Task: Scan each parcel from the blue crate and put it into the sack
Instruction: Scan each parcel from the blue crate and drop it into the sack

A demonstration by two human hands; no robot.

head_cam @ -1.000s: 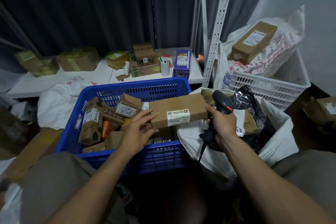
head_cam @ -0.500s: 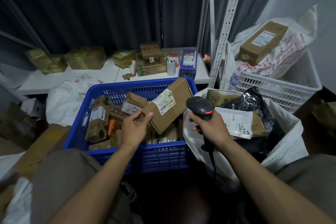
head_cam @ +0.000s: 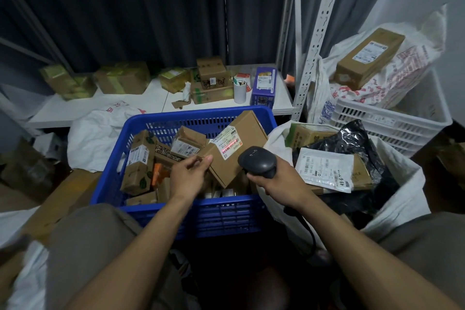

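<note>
My left hand (head_cam: 189, 176) grips the near corner of a flat brown cardboard parcel (head_cam: 247, 133), tilted above the blue crate (head_cam: 221, 216). A red scan line glows on the parcel's white label (head_cam: 228, 143). My right hand (head_cam: 279, 180) grips a black barcode scanner (head_cam: 259, 161), its head aimed at that label from close by. Several small brown parcels lie in the crate, one of them a taped box (head_cam: 139, 166) at the left. To the right, the white sack (head_cam: 392, 199) stands open, with a white mailer (head_cam: 327, 170), a black bag (head_cam: 352, 138) and cardboard parcels inside.
A white slotted crate (head_cam: 392, 123) with a printed bag and a long brown box (head_cam: 370, 58) stands at the back right. A low white shelf (head_cam: 100, 108) behind the blue crate carries boxes, a cup and a purple carton (head_cam: 264, 85). My knees frame the bottom.
My left hand tilted the flat parcel up from lying level, label toward me. My right hand swung the scanner left from over the sack to the label, where a red line now shows.
</note>
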